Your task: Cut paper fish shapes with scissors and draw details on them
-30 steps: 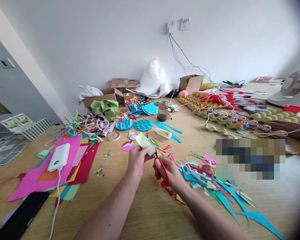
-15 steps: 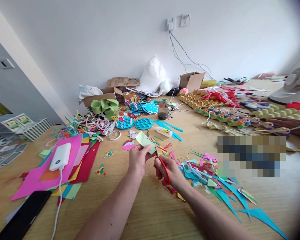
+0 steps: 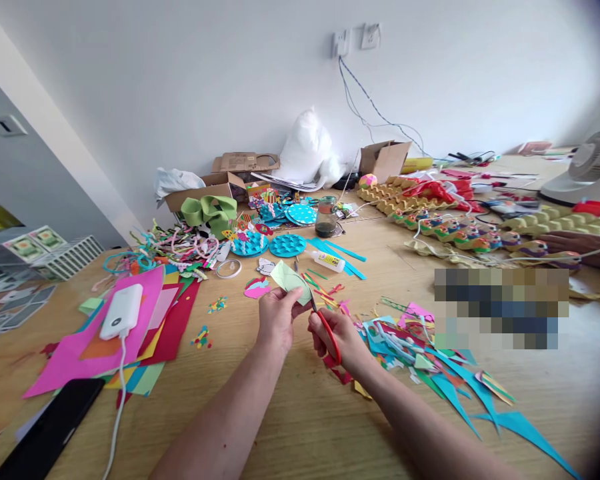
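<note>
Trimming pale green paper (image 3: 283, 277), apparently partway

Head view: holding the paper above the table (image 3: 195, 393) in front, clamping thumb and fingers of the left hand (image 3: 279, 313) on it. Wrapping fingers of the right hand (image 3: 347, 337) around the handles of red scissors (image 3: 329, 325), resting blades at the paper's right edge. Judging progress: seemingly rounding the right side, leaving the upper-left corner angular, uncut.

Containers: noting dark contents low in a glass jar (image 3: 325, 221), a white plastic bag (image 3: 179, 181) atop a cardboard box (image 3: 180, 200).
</note>
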### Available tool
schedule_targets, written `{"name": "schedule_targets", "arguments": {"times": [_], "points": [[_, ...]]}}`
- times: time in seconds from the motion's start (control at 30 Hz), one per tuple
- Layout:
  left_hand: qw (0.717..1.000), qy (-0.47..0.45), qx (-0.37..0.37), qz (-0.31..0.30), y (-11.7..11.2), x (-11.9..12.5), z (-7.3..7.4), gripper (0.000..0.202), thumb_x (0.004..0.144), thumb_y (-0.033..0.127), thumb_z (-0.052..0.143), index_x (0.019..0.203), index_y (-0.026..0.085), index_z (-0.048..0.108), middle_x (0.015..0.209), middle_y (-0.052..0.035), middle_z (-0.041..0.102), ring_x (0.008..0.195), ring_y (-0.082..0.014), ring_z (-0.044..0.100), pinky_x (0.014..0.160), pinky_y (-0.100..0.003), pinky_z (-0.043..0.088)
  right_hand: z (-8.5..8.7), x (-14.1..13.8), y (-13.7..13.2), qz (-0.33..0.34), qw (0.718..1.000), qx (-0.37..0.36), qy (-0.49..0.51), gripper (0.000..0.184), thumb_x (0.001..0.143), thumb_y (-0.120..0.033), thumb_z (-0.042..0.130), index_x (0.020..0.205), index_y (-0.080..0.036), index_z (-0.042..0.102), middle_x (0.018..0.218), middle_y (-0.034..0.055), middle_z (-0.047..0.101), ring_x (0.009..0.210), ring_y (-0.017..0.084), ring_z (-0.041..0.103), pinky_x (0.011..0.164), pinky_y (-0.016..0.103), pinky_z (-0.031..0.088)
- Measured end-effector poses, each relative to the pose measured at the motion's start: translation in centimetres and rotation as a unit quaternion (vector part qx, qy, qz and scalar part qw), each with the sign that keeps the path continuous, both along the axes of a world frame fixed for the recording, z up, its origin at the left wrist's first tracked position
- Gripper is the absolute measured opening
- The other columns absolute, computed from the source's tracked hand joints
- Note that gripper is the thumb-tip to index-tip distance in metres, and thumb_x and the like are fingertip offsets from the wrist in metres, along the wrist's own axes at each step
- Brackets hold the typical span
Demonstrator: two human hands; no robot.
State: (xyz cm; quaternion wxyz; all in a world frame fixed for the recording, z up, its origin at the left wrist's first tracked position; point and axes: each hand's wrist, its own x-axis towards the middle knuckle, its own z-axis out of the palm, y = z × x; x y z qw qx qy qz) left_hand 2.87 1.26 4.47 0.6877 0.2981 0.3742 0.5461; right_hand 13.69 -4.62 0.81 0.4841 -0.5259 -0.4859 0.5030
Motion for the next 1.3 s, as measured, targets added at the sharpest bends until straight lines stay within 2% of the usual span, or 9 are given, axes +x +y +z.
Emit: {"name": "schedule_targets", "arguments": {"times": [0.33, 1.13, 1.3], "points": [[1.0, -0.008, -0.007, 0.0, -0.01, 0.08, -0.15, 0.028, 0.046, 0.023, 0.084, 0.067, 0.01, 0.068, 0.063, -0.0045, 0.069, 0.059, -0.0156, 0.064, 0.065, -0.031, 0.056, 0.34, 0.13, 0.12, 0.003, 1.0, -0.004, -0.015, 0.054, 0.073, -0.071, 0.063, 0.066, -0.02, 0.049, 0.048, -0.0031, 0.054, 0.04, 0.01, 0.049, 0.041, 0.021, 0.038], [1.0, -0.022, -0.009, -0.011, 0.01, 0.14, -0.2, 0.031, 0.049, 0.023, 0.083, 0.074, 0.012, 0.067, 0.068, -0.0036, 0.07, 0.061, -0.0157, 0.065, 0.065, -0.031, 0.055, -0.39, 0.11, 0.1, -0.018, 1.0, 0.0, -0.007, 0.052, 0.074, -0.068, 0.065, 0.066, -0.02, 0.048, 0.044, -0.0043, 0.052, 0.036, 0.009, 0.047, 0.037, 0.02, 0.035], [1.0, -0.01, 0.003, -0.019, -0.07, 0.21, -0.22, 0.032, 0.048, 0.02, 0.084, 0.073, 0.013, 0.066, 0.069, -0.002, 0.068, 0.062, -0.0127, 0.063, 0.065, -0.027, 0.052, -0.33, 0.11, 0.12, -0.02, 1.0, 0.004, -0.011, 0.051, 0.074, -0.068, 0.065, 0.065, -0.021, 0.047, 0.044, -0.004, 0.052, 0.036, 0.01, 0.047, 0.038, 0.021, 0.034]]}}
